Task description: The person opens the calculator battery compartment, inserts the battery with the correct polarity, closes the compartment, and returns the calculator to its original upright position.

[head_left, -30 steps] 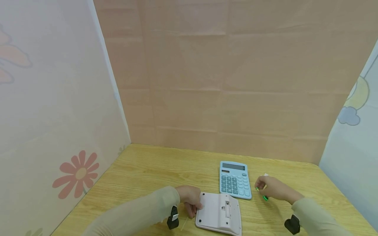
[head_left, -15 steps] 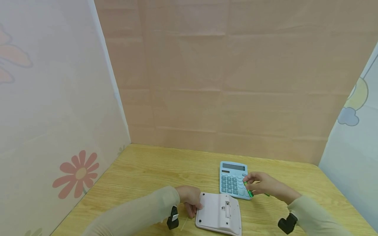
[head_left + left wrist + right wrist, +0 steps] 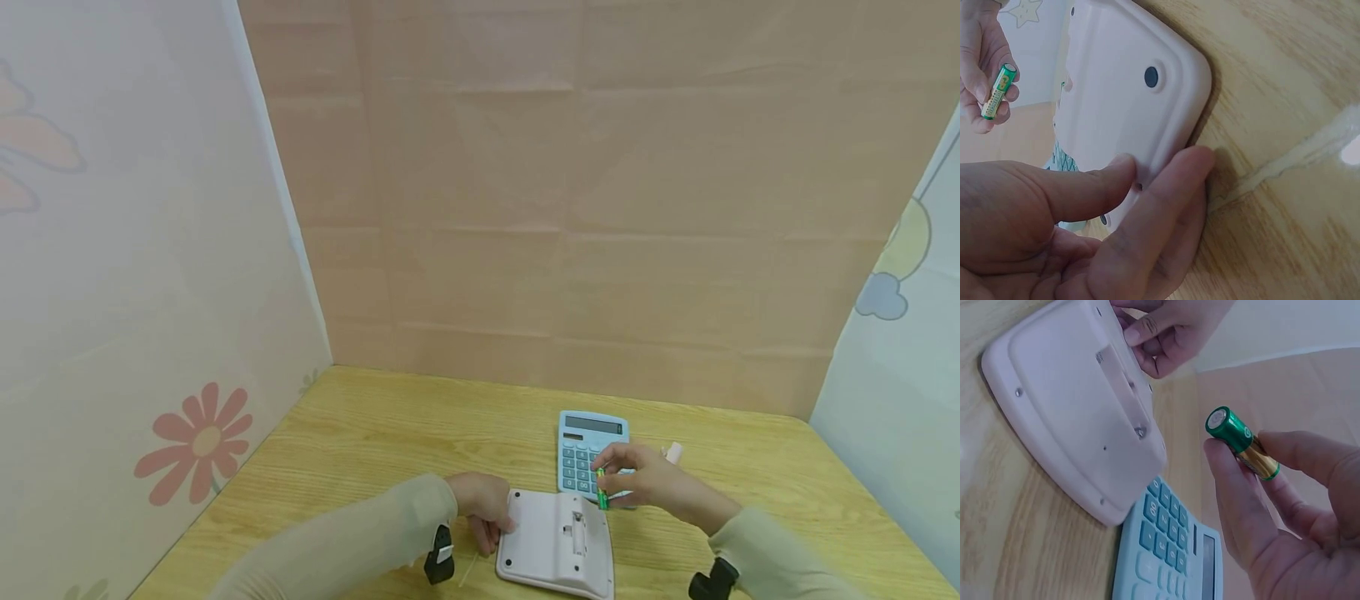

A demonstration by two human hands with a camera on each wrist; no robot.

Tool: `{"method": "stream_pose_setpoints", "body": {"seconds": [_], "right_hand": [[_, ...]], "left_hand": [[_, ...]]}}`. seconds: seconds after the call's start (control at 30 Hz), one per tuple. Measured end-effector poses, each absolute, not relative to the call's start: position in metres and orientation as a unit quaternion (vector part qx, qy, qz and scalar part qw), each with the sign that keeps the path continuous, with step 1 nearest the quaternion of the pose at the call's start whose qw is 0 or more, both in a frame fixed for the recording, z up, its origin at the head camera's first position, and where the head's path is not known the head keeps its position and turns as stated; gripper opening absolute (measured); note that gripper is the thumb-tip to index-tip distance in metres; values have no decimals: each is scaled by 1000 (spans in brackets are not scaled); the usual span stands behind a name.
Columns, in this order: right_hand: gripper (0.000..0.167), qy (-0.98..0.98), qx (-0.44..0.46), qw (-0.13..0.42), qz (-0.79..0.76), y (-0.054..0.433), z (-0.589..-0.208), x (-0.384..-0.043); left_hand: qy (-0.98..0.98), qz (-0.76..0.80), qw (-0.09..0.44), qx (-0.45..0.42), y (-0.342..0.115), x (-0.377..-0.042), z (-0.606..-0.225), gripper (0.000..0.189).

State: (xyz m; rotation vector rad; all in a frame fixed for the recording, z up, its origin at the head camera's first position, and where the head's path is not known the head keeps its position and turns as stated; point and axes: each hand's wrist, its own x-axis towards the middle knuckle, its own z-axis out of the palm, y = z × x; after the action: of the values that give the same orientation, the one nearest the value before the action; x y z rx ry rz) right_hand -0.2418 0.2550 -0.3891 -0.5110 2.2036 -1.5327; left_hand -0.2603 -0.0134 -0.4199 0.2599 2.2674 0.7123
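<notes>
A pale pink calculator (image 3: 536, 533) lies face down on the table, its narrow battery slot (image 3: 1124, 394) uncovered. My left hand (image 3: 483, 507) grips its left edge, the thumb (image 3: 1094, 187) on the back and the other fingers at the side. In my right hand (image 3: 637, 477) a green and gold battery (image 3: 1244, 442) is pinched between thumb and fingers, held in the air near the pink calculator's upper right corner. Behind the hand, a light blue calculator (image 3: 581, 454) lies face up, its lower right keys partly covered by the fingers in the head view.
A small pale piece (image 3: 673, 452) sits to the right of the blue calculator, behind my right wrist. The wooden table (image 3: 420, 417) meets a brown covered wall (image 3: 480, 250) at the back and patterned side walls (image 3: 202, 333).
My right hand has lifted the battery from the table on the right and carried it leftward, past the blue calculator's right side. The left hand and pink calculator stay put.
</notes>
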Motion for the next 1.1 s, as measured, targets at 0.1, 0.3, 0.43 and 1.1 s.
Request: {"method": "stream_pose_setpoints", "body": {"seconds": [0.1,0.3,0.43,1.1], "right_hand": [[39,782,-183,206,-559,249,-394,-242],[33,783,-156,224,-559,240,-409,-242],[32,786,-145,226,-556,236,-415,-242],[32,793,-154,203,-554,229,-418,-239]], "left_hand": [[883,276,367,98,-13,-260,-419,27],[882,278,367,101,-12,-261,-419,25],[882,279,366,102,-12,-261,-420,23],[882,277,367,102,-13,-260,-417,23]]}}
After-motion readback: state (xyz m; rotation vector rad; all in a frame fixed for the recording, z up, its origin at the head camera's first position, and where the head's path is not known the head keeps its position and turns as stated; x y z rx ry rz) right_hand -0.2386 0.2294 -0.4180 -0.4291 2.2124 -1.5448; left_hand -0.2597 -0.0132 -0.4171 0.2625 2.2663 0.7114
